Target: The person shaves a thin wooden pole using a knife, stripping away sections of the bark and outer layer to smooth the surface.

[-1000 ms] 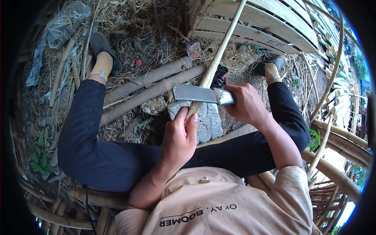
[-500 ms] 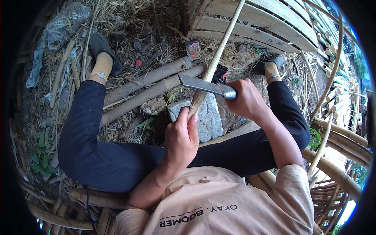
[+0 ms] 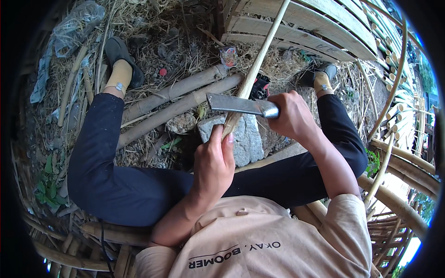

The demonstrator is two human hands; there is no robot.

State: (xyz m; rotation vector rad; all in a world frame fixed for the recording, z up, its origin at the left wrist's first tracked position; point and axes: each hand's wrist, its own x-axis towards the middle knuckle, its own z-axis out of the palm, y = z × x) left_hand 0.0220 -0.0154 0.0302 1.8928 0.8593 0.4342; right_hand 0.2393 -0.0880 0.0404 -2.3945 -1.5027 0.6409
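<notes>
A long, pale wooden pole (image 3: pixel 257 62), perhaps bamboo, runs from my left hand up past the top edge of the view. My left hand (image 3: pixel 214 160) is closed round its near end, with thumb and fingers pinching it. In my right hand (image 3: pixel 293 116) is the metal handle of a machete (image 3: pixel 237 105), a short, broad, blunt-ended blade. The blade lies across the pole a little beyond my left fingers and points left. Under the pole's near part sits a large grey stone block (image 3: pixel 248 141) between my legs.
Two thick bamboo poles (image 3: pixel 178 103) lie on the straw-strewn ground beyond the stone. A slatted wooden crate (image 3: pixel 296 30) stands at the far right, with stacked cut bamboo (image 3: pixel 399 116) beyond it. Clear plastic (image 3: pixel 79 28) lies far left. Bamboo rails (image 3: pixel 394 204) flank my right side.
The machete has shifted slightly left and towards me along the pole, and its blade has turned so more of its flat face shows. My left hand stays on the pole's end.
</notes>
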